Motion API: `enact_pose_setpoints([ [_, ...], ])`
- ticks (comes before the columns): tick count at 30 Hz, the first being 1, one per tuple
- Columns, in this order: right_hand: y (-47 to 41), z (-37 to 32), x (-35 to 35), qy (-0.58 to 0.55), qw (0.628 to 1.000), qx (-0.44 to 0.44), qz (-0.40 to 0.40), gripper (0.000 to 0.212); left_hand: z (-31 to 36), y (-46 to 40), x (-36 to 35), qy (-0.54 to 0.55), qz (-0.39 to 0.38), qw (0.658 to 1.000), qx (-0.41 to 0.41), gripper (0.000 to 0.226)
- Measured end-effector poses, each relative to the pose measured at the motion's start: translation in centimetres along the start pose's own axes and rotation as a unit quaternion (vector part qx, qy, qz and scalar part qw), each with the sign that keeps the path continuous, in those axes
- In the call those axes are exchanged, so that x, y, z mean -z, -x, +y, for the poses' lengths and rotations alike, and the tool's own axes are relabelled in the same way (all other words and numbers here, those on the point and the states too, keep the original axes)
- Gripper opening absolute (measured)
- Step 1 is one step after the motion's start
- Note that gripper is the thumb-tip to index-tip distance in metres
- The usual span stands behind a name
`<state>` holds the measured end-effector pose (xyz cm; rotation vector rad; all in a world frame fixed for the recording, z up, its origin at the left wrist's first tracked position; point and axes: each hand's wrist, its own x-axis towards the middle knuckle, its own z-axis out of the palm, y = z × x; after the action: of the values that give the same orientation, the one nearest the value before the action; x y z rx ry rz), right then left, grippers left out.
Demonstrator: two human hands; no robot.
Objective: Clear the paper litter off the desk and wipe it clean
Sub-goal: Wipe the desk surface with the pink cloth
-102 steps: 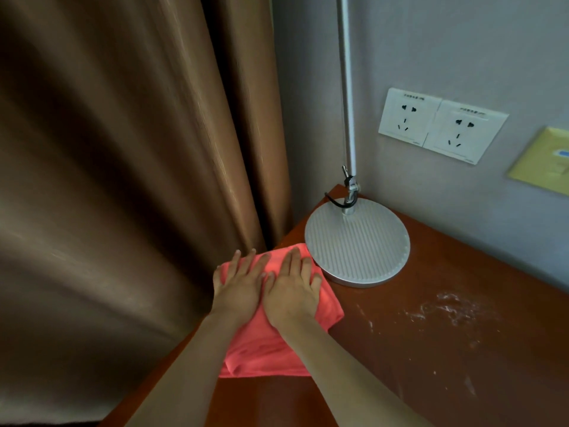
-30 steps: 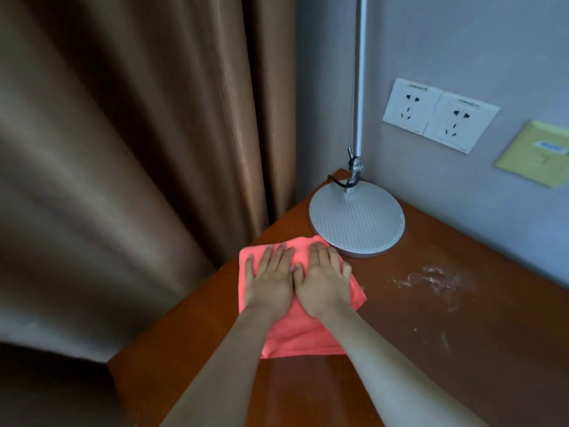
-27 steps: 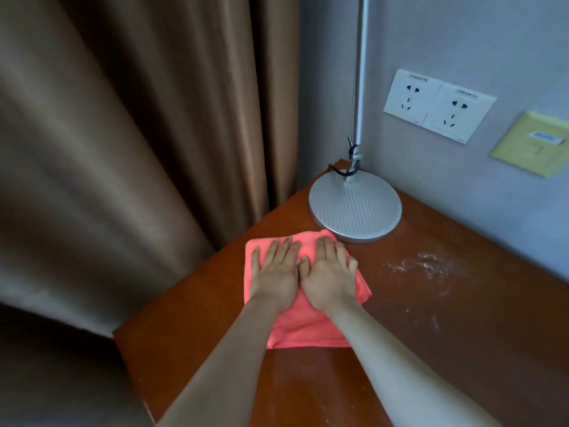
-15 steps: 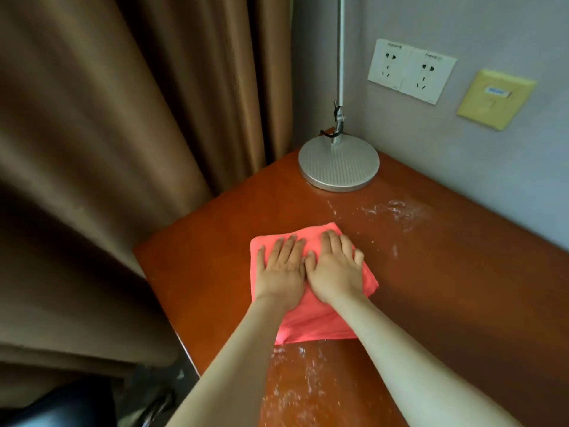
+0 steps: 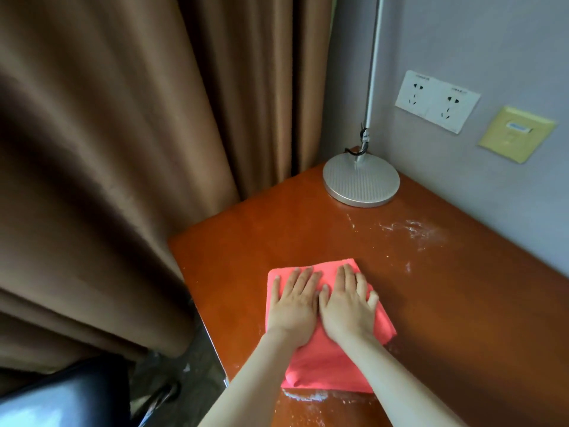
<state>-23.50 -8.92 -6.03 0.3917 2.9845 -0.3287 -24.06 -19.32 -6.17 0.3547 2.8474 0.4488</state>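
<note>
A folded pink cloth (image 5: 323,369) lies flat on the reddish-brown desk (image 5: 462,303), near its left edge. My left hand (image 5: 294,305) and my right hand (image 5: 348,305) lie side by side on the cloth's far half, fingers straight and pressing down. White powdery smears (image 5: 412,231) mark the desk beyond the cloth, toward the wall. More white residue (image 5: 308,399) shows just in front of the cloth's near edge. No paper litter is visible.
A silver round lamp base (image 5: 361,183) with its thin pole stands in the desk's far corner by the grey wall. Brown curtains (image 5: 138,149) hang along the left edge. Wall sockets (image 5: 437,100) and a yellow plate (image 5: 517,134) sit above. A black chair (image 5: 61,399) is lower left.
Both hands have dragged the cloth back along the desk, from beside the lamp base toward me. The wiped stretch behind it looks cleaner.
</note>
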Motion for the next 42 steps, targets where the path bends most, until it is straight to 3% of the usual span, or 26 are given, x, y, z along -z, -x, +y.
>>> enact_pose_setpoints([
  [16, -15.7, -10.8, -0.6, -0.018, 0.998, -0.015, 0.051, 0.059, -9.7, -16.4, 6.9, -0.003, 0.001, 1.000, -0.028, 0.047],
  [21, -19.6, -13.7, -0.4, -0.007, 0.998, 0.017, 0.062, 0.056, -11.9, -19.5, 8.2, 0.019, 0.016, 1.000, 0.007, 0.046],
  [30, -20.0, -15.9, -0.9, 0.038, 0.989, 0.132, 0.049, 0.056, -13.5, -16.2, 8.0, 0.027, 0.067, 0.992, 0.105, 0.049],
  [42, -12.6, -15.6, -2.2, 0.024, 0.975, 0.219, 0.030, 0.057, -13.5, -7.6, 5.7, 0.027, 0.107, 0.978, 0.180, 0.048],
])
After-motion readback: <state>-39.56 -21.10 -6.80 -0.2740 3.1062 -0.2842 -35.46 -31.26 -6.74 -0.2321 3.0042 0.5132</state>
